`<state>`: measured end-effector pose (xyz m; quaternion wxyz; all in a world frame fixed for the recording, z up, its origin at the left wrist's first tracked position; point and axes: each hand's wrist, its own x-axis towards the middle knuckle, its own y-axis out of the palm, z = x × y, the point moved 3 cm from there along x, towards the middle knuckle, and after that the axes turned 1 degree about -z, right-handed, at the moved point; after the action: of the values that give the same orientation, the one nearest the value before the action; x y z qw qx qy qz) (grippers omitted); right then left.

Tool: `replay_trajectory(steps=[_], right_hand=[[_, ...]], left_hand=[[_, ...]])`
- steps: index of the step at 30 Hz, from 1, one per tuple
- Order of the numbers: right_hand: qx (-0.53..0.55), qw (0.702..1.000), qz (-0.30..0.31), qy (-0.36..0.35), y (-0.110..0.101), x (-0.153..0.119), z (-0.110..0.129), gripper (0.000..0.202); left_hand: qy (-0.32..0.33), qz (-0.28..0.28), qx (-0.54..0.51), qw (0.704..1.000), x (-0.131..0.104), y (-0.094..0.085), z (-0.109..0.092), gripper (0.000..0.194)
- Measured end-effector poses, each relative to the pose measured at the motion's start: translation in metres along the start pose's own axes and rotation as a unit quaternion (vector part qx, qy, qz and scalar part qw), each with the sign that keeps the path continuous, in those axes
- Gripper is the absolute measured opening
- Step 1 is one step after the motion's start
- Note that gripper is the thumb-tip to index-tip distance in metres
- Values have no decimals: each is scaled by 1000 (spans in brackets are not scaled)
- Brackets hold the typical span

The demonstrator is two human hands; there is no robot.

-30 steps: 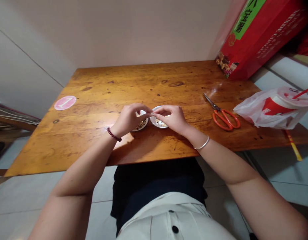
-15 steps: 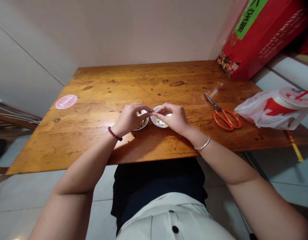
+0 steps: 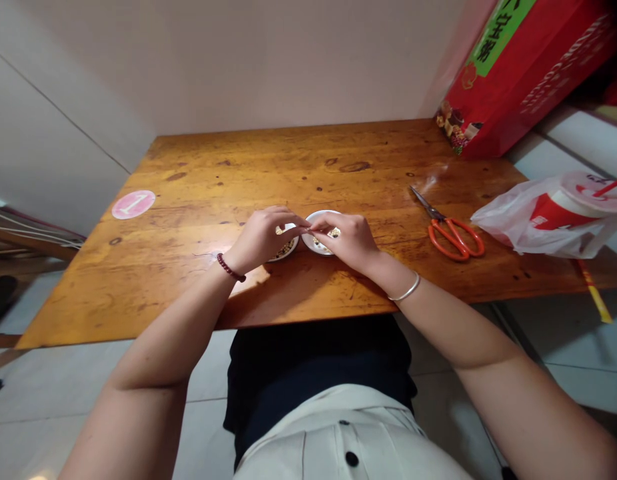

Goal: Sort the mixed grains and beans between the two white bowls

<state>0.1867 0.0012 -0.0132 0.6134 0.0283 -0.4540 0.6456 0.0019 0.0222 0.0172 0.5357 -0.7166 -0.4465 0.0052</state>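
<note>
Two small white bowls stand side by side near the table's front edge. The left bowl [image 3: 289,252] holds small pale and dark beads and is partly covered by my left hand [image 3: 264,235]. In the right bowl [image 3: 313,249], a few more such pieces lie partly under my right hand [image 3: 349,238]. Both hands are pinched closed, with fingertips meeting above the gap between the bowls. Whatever sits between the fingertips is too small to make out. A thin dark thread [image 3: 204,254] lies left of my left hand.
Orange-handled scissors [image 3: 454,239] lie on the wooden table [image 3: 188,293], right of the bowls. A bagged cup [image 3: 563,210] stands at the right edge, with a red box [image 3: 523,87] behind it. A round pink label [image 3: 133,205] is at the left.
The fingers of my right hand have drawn closer together, its thumb and forefinger lying flatter. Both hands remain in nearly the same place.
</note>
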Motion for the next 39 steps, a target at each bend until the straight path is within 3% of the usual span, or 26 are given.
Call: replay_trajectory(steps=[9, 18, 22, 25, 28, 31, 34, 39], right_hand=[[-108, 994, -1, -31, 0, -3, 2, 8], [-135, 989, -8, -52, 1, -4, 4, 11], [-68, 998, -4, -12, 2, -4, 4, 7], [69, 995, 1, 79, 3, -2, 0, 4], [219, 961, 1, 171, 7, 1, -7, 17], [304, 929, 12, 209, 10, 3, -10, 25], [308, 928, 20, 208, 11, 4, -11, 24], [199, 964, -32, 173, 3, 3, -7, 16]], left_hand=[[14, -17, 13, 1000, -1, 4, -2, 18], [15, -6, 43, 999, -1, 5, -4, 19], [14, 7, 50, 999, -1, 6, -5, 17], [4, -11, 50, 999, -1, 5, -6, 16], [2, -45, 48, 998, -1, 3, -6, 17], [3, -72, 39, 997, -2, 4, -6, 17], [-3, -77, 26, 997, -2, 5, -6, 17], [-26, -79, 4, 997, -2, 8, -4, 18]])
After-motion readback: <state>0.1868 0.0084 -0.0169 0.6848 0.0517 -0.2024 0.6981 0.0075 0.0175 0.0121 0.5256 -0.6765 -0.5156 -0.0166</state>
